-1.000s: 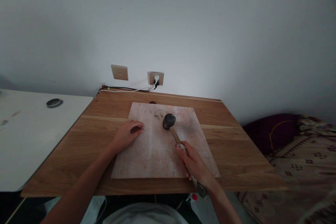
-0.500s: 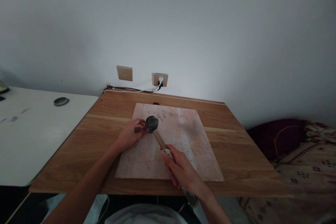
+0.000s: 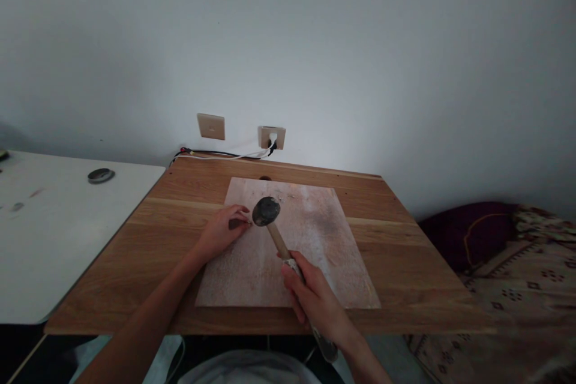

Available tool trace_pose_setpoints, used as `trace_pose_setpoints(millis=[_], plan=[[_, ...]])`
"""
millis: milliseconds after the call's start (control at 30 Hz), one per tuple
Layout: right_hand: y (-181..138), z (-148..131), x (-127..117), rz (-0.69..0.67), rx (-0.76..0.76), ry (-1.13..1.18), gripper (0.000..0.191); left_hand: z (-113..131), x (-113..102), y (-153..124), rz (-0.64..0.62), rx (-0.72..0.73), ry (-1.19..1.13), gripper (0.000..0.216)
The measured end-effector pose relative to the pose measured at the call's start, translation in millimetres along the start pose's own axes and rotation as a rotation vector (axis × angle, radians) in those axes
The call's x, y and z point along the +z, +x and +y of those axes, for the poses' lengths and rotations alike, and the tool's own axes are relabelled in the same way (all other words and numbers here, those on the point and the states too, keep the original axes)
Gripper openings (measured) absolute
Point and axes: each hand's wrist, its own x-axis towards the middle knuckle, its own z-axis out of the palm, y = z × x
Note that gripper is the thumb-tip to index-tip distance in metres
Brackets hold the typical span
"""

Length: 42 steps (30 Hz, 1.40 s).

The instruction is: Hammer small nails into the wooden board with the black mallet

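I'm holding the mallet [image 3: 278, 241] by its handle in R grip [image 3: 312, 291], fingers wrapped round; head's hanging over the board [image 3: 261, 273] just beside L grip [image 3: 222, 229]; can't tell if that's pinching anything, so I'm wanting those fingertips clear & the face meeting the board square

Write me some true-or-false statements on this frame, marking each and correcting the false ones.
1. The right hand grips the mallet by its handle. True.
2. The left hand is at the left edge of the board, its fingers bent. True.
3. The mallet's head is at the end of the handle nearest the person. False: it is at the far end, beyond the right hand.
4. Nothing is plugged in. False: a white plug is in the socket plate.
5. A round, dark dish-like object lies on the white tabletop. True.
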Motion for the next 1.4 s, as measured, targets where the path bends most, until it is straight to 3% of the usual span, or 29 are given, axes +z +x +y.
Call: trace_pose_setpoints(millis=[167, 267, 333, 500, 733, 900, 1000, 1133, 1267, 1400], plan=[[-9, 13, -26, 0.167, 0.07, 0.086, 0.058, 6, -10, 2, -0.026, -0.001, -0.012, 0.026], [-10, 19, -40, 0.233, 0.08, 0.091, 0.061, 15, -16, 23, -0.041, 0.03, 0.073, 0.028], [-8, 22, -45, 0.26, 0.089, 0.092, 0.062, 22, -15, 46, -0.081, 0.13, 0.221, 0.029], [-5, 29, -46, 0.271, 0.103, 0.103, 0.061, 35, 5, 99, -0.338, 0.441, 0.535, 0.032], [-6, 26, -46, 0.232, 0.088, 0.109, 0.062, 32, 22, 114, -0.415, 0.57, 0.714, 0.022], [-5, 29, -46, 0.222, 0.075, 0.105, 0.06, 37, 9, 112, -0.371, 0.479, 0.653, 0.017], [-5, 31, -46, 0.237, 0.088, 0.104, 0.06, 42, -2, 101, -0.276, 0.327, 0.42, 0.005], [-5, 33, -46, 0.247, 0.091, 0.078, 0.057, 42, -8, 70, -0.102, 0.161, 0.142, 0.008], [-5, 34, -46, 0.238, 0.09, 0.073, 0.056, 30, -3, 39, -0.092, 0.092, 0.082, 0.008], [-5, 32, -46, 0.234, 0.1, 0.069, 0.057, 19, 4, 24, -0.115, 0.046, -0.042, 0.01]])
